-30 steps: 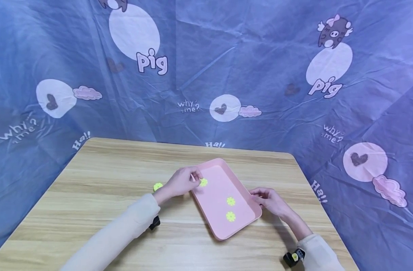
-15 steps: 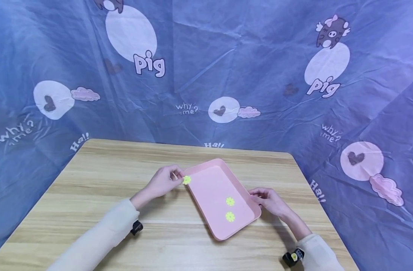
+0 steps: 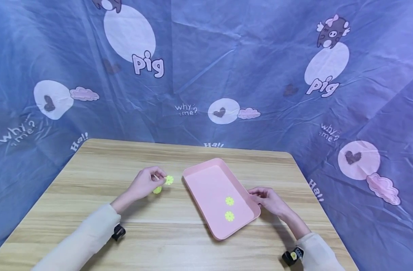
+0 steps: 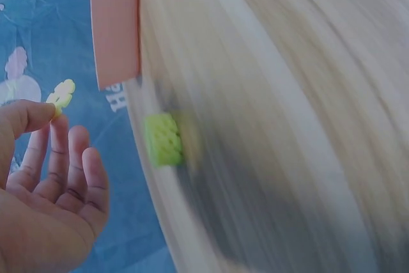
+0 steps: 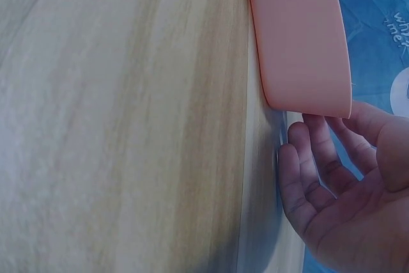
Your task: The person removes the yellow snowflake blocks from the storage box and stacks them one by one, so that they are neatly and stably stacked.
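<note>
Between its thumb and index finger, my left hand pinches a thin yellow flower-shaped piece, held above the table left of the pink tray. The left wrist view shows the same flower piece edge-on at the fingertips. Just below it stands a short yellow-green stack of flower-shaped pieces, partly covered by the hand in the head view. Two more flower pieces, one farther and one nearer, lie inside the tray. My right hand holds the tray's right side by the rim.
The wooden table carries the tray, which sits turned at an angle. Behind and beside the table hangs a blue printed cloth. A black wrist camera is strapped to the right wrist, another to the left.
My left hand has moved left with the flower piece, from above the tray to beside the stack. The right hand, the tray and the two pieces inside have stayed in place.
</note>
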Available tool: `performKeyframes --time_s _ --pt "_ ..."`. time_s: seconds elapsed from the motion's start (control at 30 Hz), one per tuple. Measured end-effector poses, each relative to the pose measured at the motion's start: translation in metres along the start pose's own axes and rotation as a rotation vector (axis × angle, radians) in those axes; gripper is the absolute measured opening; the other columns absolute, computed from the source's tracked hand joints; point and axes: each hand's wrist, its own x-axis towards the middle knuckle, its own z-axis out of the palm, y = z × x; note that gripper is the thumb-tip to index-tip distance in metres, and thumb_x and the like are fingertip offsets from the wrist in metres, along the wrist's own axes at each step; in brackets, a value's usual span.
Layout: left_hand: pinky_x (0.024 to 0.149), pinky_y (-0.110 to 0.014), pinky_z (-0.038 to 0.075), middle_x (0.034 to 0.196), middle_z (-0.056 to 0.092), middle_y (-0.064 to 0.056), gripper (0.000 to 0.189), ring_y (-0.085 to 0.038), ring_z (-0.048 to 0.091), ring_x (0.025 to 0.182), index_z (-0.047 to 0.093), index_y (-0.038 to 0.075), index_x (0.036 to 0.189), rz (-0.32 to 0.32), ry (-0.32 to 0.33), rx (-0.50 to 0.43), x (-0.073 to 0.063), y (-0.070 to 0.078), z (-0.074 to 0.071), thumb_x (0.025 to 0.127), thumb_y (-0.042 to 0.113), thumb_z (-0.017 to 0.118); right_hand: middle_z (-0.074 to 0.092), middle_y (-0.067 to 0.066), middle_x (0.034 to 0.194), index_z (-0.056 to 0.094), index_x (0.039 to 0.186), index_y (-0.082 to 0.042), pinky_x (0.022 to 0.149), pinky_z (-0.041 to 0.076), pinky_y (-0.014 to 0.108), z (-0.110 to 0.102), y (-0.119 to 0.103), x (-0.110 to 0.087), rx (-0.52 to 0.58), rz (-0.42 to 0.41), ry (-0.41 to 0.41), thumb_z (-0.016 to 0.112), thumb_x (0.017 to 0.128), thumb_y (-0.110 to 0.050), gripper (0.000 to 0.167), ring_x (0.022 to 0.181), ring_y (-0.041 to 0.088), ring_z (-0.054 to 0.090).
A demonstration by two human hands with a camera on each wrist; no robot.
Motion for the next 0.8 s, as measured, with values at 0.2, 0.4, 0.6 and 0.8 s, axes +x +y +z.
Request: performKeyframes --time_s 0.2,0.4,0.6,0.8 --pt "0.069 -0.022 0.052 0.098 0.074 -0.013 0.011 -0.012 0.063 0.077 0.073 0.003 0.105 -0.063 0.008 -0.020 -0.005 -0.008 -0.008 0.095 0.008 0.071 0.073 -0.005 0.100 0.063 0.128 0.014 0.067 0.053 0.021 -0.002 0.002 0.000 0.008 -0.003 -0.009 0.063 0.102 -0.007 0.034 0.083 0.002 0.062" --pt "0.053 -0.027 0.054 0.095 0.071 -0.014 0.015 -0.021 0.065 0.067 0.070 -0.002 0.108 -0.155 -0.005 -0.058 -0.015 -0.010 -0.009 0.095 0.006 0.069 0.072 -0.004 0.099 0.062 0.129 0.015 0.067 0.053 0.021 -0.006 0.005 -0.002 0.020 -0.004 -0.026 0.064 0.101 -0.007 0.035 0.084 0.003 0.063" --pt "0.052 -0.025 0.050 0.092 0.071 -0.011 0.016 -0.020 0.062 0.068 0.070 -0.002 0.108 -0.233 0.004 -0.050 -0.031 -0.004 -0.001 0.095 0.007 0.070 0.071 0.005 0.101 0.063 0.129 0.014 0.067 0.053 0.021 -0.013 0.009 -0.005 0.011 -0.019 -0.048 0.065 0.100 -0.006 0.035 0.084 0.003 0.063" --pt "0.057 -0.024 0.047 0.089 0.072 -0.010 0.016 -0.018 0.063 0.070 0.071 -0.001 0.108 -0.272 0.014 -0.025 -0.045 0.003 0.007 0.094 0.008 0.071 0.072 0.000 0.100 0.062 0.129 0.015 0.068 0.054 0.020 -0.019 0.012 -0.012 0.023 -0.037 -0.074 0.065 0.101 -0.006 0.036 0.084 0.001 0.063"
